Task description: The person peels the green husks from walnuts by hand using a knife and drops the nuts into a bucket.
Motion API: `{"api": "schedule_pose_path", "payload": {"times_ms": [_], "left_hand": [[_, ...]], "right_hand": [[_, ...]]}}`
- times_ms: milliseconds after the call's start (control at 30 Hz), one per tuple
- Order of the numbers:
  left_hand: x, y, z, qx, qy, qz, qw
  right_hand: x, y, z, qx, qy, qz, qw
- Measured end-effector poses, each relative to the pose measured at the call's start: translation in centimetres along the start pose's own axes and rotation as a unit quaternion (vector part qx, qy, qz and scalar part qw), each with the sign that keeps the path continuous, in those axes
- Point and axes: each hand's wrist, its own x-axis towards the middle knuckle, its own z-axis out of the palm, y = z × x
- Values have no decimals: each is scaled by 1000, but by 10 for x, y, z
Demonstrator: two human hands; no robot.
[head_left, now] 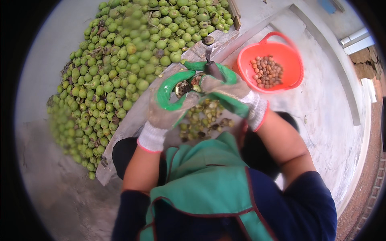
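My left hand [163, 102], in a grey and green work glove, curls around a walnut [196, 79] with broken husk about it. A dark, pale-edged piece of husk [183, 88] shows inside the curve of its fingers. Close against it, my right hand [231, 86], gloved the same way, is closed on the dark handle of a small hooked knife [213, 68]. The curved metal tip points up and away from me. Gloves partly hide the walnut. Below both hands lie several cut green husk pieces [205, 118].
A large heap of green-husked walnuts [116, 80] spreads at the left and far side, behind a wooden board [130, 120]. At the right stands a red basket [247, 60] holding shelled-looking brown walnuts [267, 72]. A low ledge [341, 68] runs along the far right.
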Motion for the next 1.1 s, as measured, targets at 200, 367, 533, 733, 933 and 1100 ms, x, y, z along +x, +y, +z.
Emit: {"api": "schedule_pose_path", "payload": {"times_ms": [200,367,533,733,933,1100], "left_hand": [[6,11,-7,232,-6,91,969],[-2,-10,-9,70,17,-81,994],[-7,-22,-2,-231,-134,-239,934],[-24,-32,11,-559,-163,-280,763],[-17,-46,23,-667,-204,-246,673],[-6,-46,9,-610,-196,-221,735]], "right_hand": [[15,7,-14,-249,-3,-119,961],[-1,9,-10,-483,47,-169,858],[2,-2,7,-532,-1,-211,820],[-4,12,4,-525,20,-247,815],[-3,5,-8,-452,97,-164,871],[-10,-20,-15,-528,117,-135,830]]}}
